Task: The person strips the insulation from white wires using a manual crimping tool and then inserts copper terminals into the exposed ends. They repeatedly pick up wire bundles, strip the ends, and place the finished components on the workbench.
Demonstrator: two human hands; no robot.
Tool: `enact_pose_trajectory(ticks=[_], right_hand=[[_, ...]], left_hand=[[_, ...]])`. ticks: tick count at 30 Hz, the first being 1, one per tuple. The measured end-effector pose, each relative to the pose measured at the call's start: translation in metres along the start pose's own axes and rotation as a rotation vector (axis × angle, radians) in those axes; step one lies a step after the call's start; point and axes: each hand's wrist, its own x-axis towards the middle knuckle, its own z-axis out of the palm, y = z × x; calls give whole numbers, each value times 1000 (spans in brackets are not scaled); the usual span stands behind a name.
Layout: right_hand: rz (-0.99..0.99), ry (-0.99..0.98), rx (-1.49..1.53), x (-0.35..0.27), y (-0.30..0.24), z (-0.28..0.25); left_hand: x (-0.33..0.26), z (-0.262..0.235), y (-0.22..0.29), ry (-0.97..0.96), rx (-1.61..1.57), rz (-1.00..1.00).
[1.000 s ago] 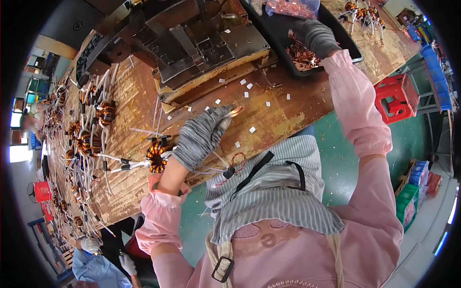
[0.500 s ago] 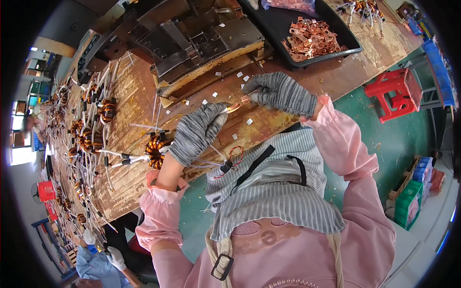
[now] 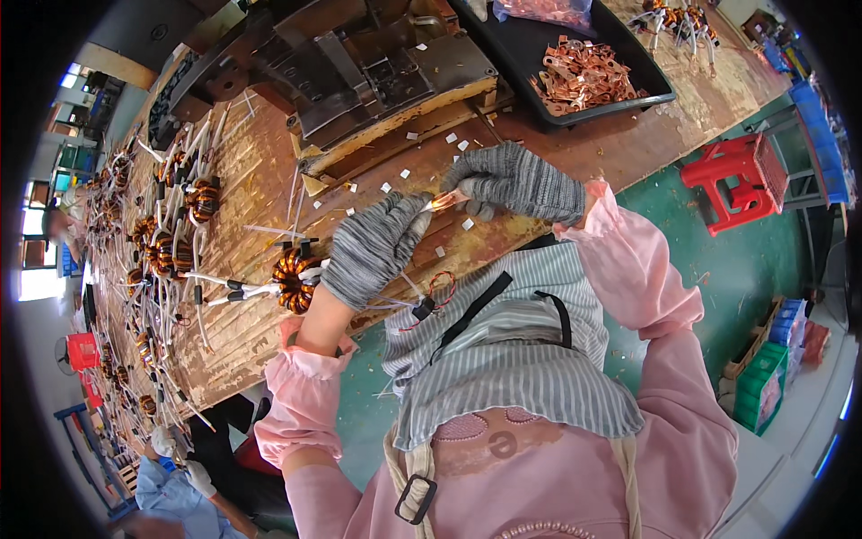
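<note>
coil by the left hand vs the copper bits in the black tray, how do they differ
The coil is one round ring wound in orange-brown wire with white leads sticking out; the copper bits are many small flat pieces in a loose heap. The coil lies on the bare bench beside the left hand; the bits sit in the tray at the far side, away from both hands. Both have a coppery shine.

Grey knitted gloves on both hands [image 3: 449, 220], pink sleeves [image 3: 628, 260], seemingly copper-coloured terminals [image 3: 584, 76].

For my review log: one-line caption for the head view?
Gloved left hand and right hand pinch a small copper terminal above the wooden workbench.
</note>
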Motion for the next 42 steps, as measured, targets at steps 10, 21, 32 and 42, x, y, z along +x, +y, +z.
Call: enact_pose_trajectory(ticks=[10,21,32,42], right_hand=[[-139,178,23,2,20,25],[-220,303,124,-3,5,43],[-207,340,137,9,1,39],[-265,302,4,16,-7,17]], left_hand=[[0,-13,10,-116,98,-67],[-38,-46,-28,-293,-443,-401],[-25,-45,-19,12,-606,-199],[-18,-58,-12,-42,230,-81]])
